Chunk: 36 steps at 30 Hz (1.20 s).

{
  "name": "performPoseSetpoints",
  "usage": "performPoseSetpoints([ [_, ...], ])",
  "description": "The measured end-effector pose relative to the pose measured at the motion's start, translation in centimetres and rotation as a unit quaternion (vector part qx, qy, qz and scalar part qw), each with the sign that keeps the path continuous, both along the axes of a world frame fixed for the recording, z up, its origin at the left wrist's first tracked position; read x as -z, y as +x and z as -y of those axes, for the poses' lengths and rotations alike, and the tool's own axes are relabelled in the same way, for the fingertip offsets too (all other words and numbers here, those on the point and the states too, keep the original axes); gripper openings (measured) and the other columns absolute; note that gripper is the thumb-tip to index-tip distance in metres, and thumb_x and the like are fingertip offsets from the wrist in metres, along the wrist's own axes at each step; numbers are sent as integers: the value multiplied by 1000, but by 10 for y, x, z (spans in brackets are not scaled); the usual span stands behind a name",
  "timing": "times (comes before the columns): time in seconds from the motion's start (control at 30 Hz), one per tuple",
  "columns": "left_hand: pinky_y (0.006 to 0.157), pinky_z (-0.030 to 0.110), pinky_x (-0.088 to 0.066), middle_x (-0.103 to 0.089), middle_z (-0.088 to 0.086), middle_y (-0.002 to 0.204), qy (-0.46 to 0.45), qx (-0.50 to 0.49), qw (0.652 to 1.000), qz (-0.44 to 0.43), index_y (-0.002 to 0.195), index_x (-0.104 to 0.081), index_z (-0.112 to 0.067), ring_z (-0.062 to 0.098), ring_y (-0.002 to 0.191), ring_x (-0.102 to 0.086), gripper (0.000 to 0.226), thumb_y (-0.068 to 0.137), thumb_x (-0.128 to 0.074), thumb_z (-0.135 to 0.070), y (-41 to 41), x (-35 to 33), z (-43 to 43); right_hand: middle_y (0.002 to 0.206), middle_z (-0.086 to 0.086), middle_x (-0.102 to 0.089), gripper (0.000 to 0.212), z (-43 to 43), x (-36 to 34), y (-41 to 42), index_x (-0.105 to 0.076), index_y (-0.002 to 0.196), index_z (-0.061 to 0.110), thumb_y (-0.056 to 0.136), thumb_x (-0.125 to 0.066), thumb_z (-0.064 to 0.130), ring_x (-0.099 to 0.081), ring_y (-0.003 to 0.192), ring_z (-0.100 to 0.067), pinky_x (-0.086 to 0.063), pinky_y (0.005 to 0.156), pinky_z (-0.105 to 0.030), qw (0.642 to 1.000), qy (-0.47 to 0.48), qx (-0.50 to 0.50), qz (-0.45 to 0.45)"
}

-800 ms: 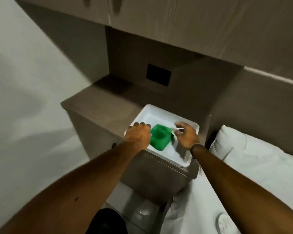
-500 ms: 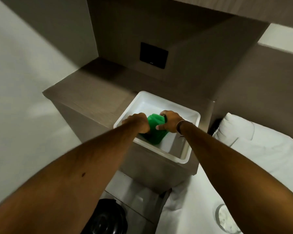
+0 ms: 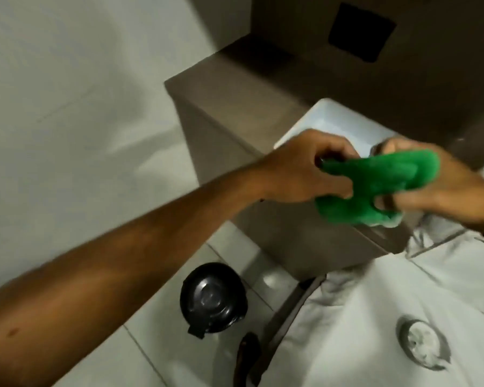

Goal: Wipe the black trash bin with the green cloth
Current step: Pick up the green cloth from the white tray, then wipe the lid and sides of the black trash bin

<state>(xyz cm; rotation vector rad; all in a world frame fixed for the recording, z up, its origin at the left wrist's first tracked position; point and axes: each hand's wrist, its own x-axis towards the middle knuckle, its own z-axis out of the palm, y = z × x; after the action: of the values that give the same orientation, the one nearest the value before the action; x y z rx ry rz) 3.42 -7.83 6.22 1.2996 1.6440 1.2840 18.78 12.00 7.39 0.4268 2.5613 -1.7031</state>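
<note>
The green cloth (image 3: 375, 185) hangs in the air in front of the white tray (image 3: 322, 118), held between both hands. My left hand (image 3: 302, 171) pinches its left end, and my right hand (image 3: 442, 185) grips its right side with fingers curled under it. The black trash bin (image 3: 211, 300), round with a closed lid, stands on the tiled floor below my left forearm, well under the cloth. Neither hand touches the bin.
A brown bedside cabinet (image 3: 235, 90) carries the white tray against the wall. A bed with white bedding (image 3: 361, 317) fills the lower right, close to the bin. A dark wall plate (image 3: 361, 32) sits above the cabinet. A foot (image 3: 248, 350) shows beside the bin.
Both hands have lifted the green cloth out of the white tray and toward me. My view has tilted down, bringing the black bin fully into sight.
</note>
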Motion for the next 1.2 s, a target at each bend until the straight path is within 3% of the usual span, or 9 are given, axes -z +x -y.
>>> performPoseSetpoints([
  [0.1, 79, 29, -64, -71, -3, 101, -25, 35, 996, 80, 113, -72, -13, 15, 95, -72, 28, 88, -79, -4, 45, 9, 87, 145, -7, -63, 66, 83, 10, 53, -64, 121, 20, 62, -84, 0, -69, 124, -27, -66, 83, -39, 983, -169, -72, -12],
  [0.23, 74, 22, -61, -74, -17, 92, -60, -67, 990, 109, 114, -75, -20, 5, 86, -74, 28, 88, -80, -13, 104, 63, 199, 147, -26, -61, 79, 210, 69, 111, -46, 154, 9, 81, -66, -14, -64, 129, -39, -60, 97, -40, 900, -424, -97, 22],
  [0.33, 90, 26, -63, -72, -22, 114, -106, -243, 961, 79, 128, -66, -38, 1, 105, -72, 51, 80, -84, -42, 155, 131, 262, 143, -39, -57, 74, 281, 135, 141, -49, 149, -2, 78, -62, -15, -56, 133, -54, -39, 118, -62, 799, -592, 66, 81],
  [0.47, 94, 11, -50, -60, -30, 138, -211, -414, 876, 127, 139, -50, -53, -1, 130, -58, 65, 81, -76, -69, 198, 259, 337, 115, -37, -75, 37, 351, 246, 146, -83, 101, -4, 100, -47, -3, -80, 95, -43, -66, 80, -56, 763, -552, 272, 199],
  [0.53, 92, 18, -45, -53, -36, 138, -280, -466, 822, 168, 136, -42, -62, 1, 132, -56, 64, 81, -74, -71, 206, 325, 365, 119, -32, -75, 35, 367, 304, 133, -81, 109, -2, 102, -49, 11, -80, 99, -42, -67, 74, -54, 730, -551, 326, 239],
  [0.67, 114, 41, -44, -36, -9, 170, -394, -481, 770, 141, 165, -21, -37, 17, 151, -42, 127, 60, -75, -86, 193, 479, 383, 132, -27, -71, 44, 356, 435, 66, -63, 139, 2, 96, -63, 11, -70, 120, -46, -52, 106, -63, 841, -392, 308, 209],
  [0.8, 131, 59, -16, 3, 1, 181, -412, -461, 780, 95, 168, 12, -24, 26, 167, 1, 173, 36, -62, -106, 155, 617, 354, 150, -17, -59, 52, 329, 581, -14, -49, 153, 7, 102, -60, 0, -56, 140, -34, -40, 122, -53, 975, -4, 171, 140],
  [0.97, 126, 70, -13, 14, -6, 180, -382, -457, 803, 13, 166, 23, -26, 25, 166, 11, 185, 22, -58, -109, 134, 748, 332, 176, -9, -18, 78, 352, 727, -43, -22, 165, 15, 96, -57, 12, -11, 163, -29, -16, 132, -50, 905, 406, -29, 126],
  [1.2, 117, 77, -32, 15, -8, 177, -291, -514, 799, -112, 167, 10, -30, 30, 166, 2, 96, 84, -25, -62, 143, 812, 335, 177, 11, -7, 71, 416, 789, 21, -16, 166, 29, 100, -40, 33, 2, 164, -14, -6, 129, -42, 879, 403, -244, -73],
])
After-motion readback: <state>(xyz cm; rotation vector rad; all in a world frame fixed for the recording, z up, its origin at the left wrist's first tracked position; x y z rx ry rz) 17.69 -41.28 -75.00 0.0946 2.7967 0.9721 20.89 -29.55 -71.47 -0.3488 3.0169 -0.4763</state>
